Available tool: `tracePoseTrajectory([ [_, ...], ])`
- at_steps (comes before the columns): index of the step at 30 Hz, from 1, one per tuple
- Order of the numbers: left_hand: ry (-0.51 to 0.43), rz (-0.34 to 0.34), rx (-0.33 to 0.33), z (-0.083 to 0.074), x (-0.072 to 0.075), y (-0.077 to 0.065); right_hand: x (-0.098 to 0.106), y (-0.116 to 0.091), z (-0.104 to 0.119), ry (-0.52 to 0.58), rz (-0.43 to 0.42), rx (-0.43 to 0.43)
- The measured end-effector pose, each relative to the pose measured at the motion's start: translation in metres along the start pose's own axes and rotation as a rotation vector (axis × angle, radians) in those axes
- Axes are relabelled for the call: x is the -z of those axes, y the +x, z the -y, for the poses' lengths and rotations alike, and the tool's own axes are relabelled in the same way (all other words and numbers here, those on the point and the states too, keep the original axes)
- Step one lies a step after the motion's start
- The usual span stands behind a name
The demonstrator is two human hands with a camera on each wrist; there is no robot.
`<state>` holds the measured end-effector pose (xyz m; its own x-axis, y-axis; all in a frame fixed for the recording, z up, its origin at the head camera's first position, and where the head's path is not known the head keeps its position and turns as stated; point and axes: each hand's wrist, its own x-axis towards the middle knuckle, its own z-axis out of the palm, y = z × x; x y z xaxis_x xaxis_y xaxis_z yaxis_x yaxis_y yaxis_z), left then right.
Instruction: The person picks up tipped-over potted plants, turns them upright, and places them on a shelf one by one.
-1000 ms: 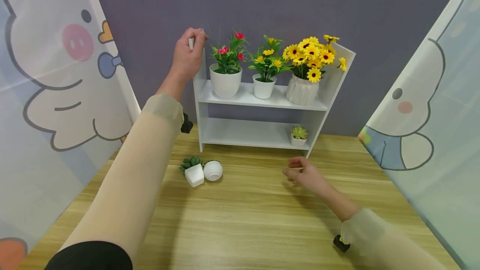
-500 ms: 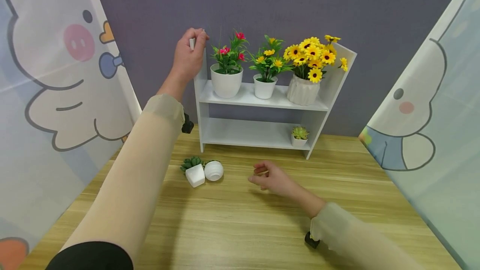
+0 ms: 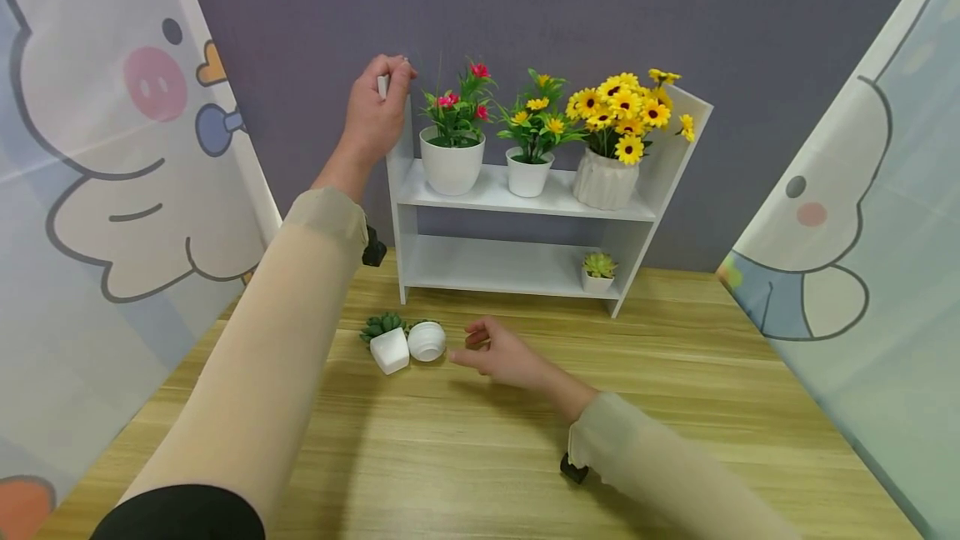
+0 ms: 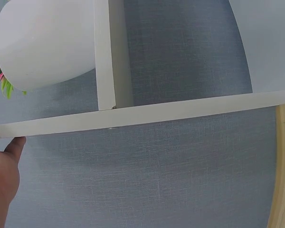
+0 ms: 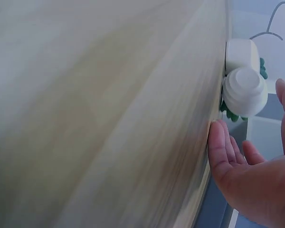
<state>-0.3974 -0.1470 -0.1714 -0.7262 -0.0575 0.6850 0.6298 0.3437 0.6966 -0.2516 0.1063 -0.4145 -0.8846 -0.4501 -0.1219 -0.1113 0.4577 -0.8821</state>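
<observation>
My left hand (image 3: 380, 107) grips the top of the left side panel of a white two-tier shelf (image 3: 517, 205). In the left wrist view part of that hand (image 4: 4, 178) shows at the panel's edge. My right hand (image 3: 504, 357), thumb and fingers apart and nothing between them, is just right of a small round white pot (image 3: 427, 342) lying on its side. Beside that pot lies a square white pot (image 3: 390, 352) with a dark green succulent (image 3: 381, 325). The right wrist view shows the round pot (image 5: 245, 92) ahead of the fingers, with green leaves under it.
On the upper shelf stand a red-flowered pot plant (image 3: 452, 165), a small yellow-flowered one (image 3: 527, 173) and a ribbed vase of yellow daisies (image 3: 606, 180). A small succulent (image 3: 598, 273) sits at the lower shelf's right end. All this is on a wooden table (image 3: 420, 457) before a grey wall.
My right hand has moved left across the table, from below the shelf's right end to beside the round pot. My left hand stays on the shelf panel.
</observation>
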Motion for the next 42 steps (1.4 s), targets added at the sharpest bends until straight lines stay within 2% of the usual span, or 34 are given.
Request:
tracePoseTrajectory([
  [9, 0.017, 0.001, 0.003, 0.001, 0.0, 0.001, -0.019, 0.02, 0.009, -0.074, -0.049, -0.008],
  [22, 0.001, -0.009, 0.009, -0.001, -0.001, 0.0, -0.038, 0.034, 0.02, -0.162, -0.116, -0.06],
  [34, 0.007, -0.008, 0.003, -0.002, -0.001, -0.001, -0.038, 0.036, 0.018, -0.166, -0.129, -0.061],
  [42, 0.016, -0.006, 0.002, -0.002, -0.001, -0.001, -0.03, 0.032, 0.015, -0.126, -0.09, -0.027],
])
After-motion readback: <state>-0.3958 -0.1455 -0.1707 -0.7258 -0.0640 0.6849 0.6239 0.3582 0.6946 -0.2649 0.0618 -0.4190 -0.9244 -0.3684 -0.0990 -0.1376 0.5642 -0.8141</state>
